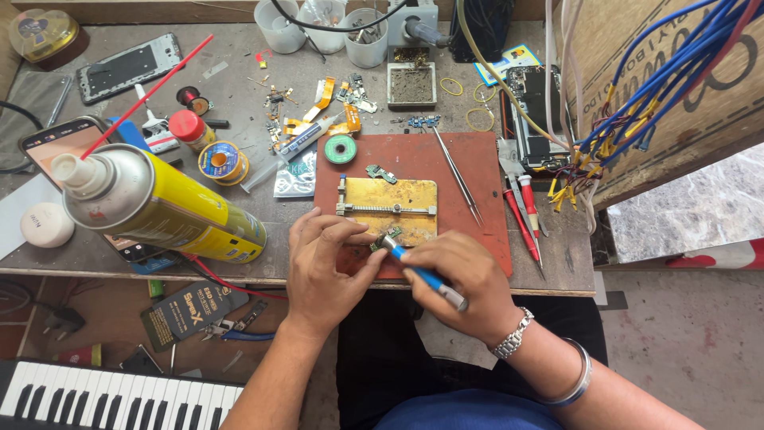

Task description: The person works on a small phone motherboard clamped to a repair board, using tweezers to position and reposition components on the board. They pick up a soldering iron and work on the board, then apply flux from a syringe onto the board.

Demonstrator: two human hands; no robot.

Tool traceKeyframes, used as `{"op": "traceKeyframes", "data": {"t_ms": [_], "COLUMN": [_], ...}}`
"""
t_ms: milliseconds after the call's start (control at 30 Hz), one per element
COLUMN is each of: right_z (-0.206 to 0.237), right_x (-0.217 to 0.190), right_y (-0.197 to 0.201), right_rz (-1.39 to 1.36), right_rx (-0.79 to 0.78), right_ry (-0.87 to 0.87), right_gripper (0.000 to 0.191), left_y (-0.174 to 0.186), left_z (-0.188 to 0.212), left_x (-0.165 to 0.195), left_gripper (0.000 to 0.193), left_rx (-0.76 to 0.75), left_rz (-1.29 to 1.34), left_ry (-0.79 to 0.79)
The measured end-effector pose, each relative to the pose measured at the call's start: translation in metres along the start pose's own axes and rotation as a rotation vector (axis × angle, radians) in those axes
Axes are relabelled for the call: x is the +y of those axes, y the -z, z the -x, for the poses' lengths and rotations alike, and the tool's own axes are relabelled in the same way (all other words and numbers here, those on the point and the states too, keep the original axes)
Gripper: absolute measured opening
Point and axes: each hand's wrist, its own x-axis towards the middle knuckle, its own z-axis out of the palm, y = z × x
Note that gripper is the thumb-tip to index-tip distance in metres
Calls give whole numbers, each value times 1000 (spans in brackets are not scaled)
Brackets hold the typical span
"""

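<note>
My left hand (325,269) pinches a small green circuit board (387,238) at the front edge of a brass board holder (398,201). The holder lies on a red-brown mat (469,171). In my right hand (461,280) I grip a blue-and-silver tool (423,275), and its tip touches the small board. Both hands meet at the near edge of the workbench (239,103).
A yellow spray can (171,207) with a red straw stands at the left front. Tweezers (458,175), red screwdrivers (525,215), solder reels, flex cables, phones and plastic cups crowd the bench. Blue and yellow wires (652,87) hang at right. A keyboard (111,398) lies below left.
</note>
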Motion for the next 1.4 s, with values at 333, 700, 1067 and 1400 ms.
{"op": "traceKeyframes", "data": {"t_ms": [333, 700, 1067, 1400], "right_z": [-1, -1, -2, 3], "right_x": [0, 0, 1, 7], "right_y": [1, 1, 2, 1], "right_rz": [-4, -20, 12, -64], "right_rx": [33, -7, 5, -57], "right_ry": [-89, -29, -65, -136], "right_gripper": [17, 18, 17, 17], "left_y": [0, 0, -2, 0], "left_z": [0, 1, 1, 1], "left_x": [0, 0, 0, -2], "left_gripper": [47, 48, 49, 52], "left_rx": [-7, -6, -7, -16], "left_rz": [-5, 6, 6, 21], "left_ry": [-1, -1, -6, -4]}}
